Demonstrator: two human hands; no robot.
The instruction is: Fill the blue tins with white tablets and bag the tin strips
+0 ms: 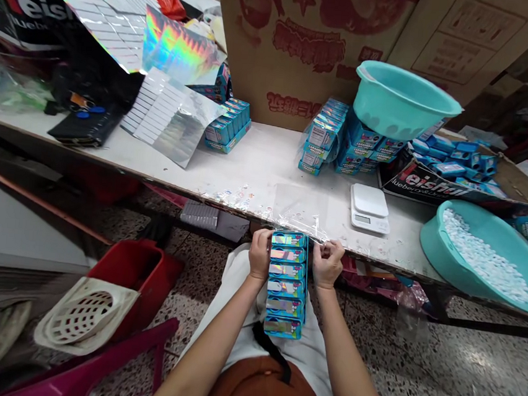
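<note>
A long display box of blue candy packs (286, 286), each with a shiny sticker strip, rests on my lap with its far end at the table edge. My left hand (260, 253) is closed on the far left corner of this box. Beside the far right corner, my right hand (327, 264) has its fingers curled in a pinch on the clear plastic bag (300, 204). The bag lies flat on the table edge, just past the box. Whether my left fingers also hold the plastic cannot be made out.
A white digital scale (369, 208) sits right of the bag. Further right are a turquoise basin (432, 239) of white candies and a carton (460, 195) of blue packs. Stacked boxes (359, 148) bear another basin (401, 105). Sticker sheets (169, 111) lie left; a red bucket (157, 281) stands below.
</note>
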